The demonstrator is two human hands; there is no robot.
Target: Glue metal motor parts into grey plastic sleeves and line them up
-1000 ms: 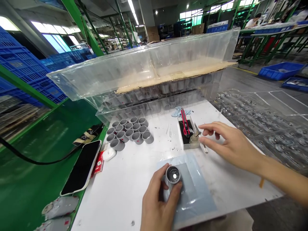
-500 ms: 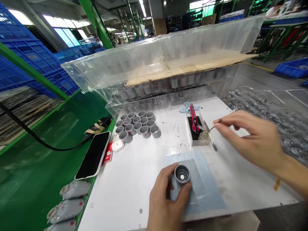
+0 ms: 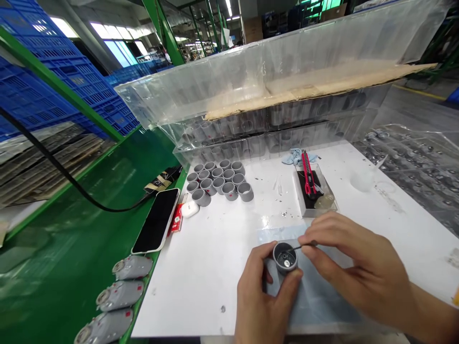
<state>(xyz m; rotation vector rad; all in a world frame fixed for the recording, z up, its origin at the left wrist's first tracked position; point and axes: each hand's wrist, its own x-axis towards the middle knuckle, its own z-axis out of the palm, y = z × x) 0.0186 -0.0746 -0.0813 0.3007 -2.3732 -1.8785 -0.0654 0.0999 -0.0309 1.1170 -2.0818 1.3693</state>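
over at the white bench (image 3: 201,291), clear plastic bins (image 3: 272,81) stack up behind, a cardboard sheet (image 3: 304,91) lying across the top one, with blue crates (image 3: 60,91) off to the left. on the bench, a phone (image 3: 156,220) sits by the left edge, a cluster of grey cups (image 3: 218,181) stands just past it, and a clear box (image 3: 315,191) holds a red utility knife (image 3: 306,172), right beside a blue cloth (image 3: 297,156). down front, over a pale blue mat (image 3: 322,306), the left hand (image 3: 267,291) curls around a grey cup (image 3: 285,258), open end up. the right hand (image 3: 358,267) comes in close, fingers pressed together, pinching a thin pick (image 3: 304,247), its tip reaching over the rim into the cup.
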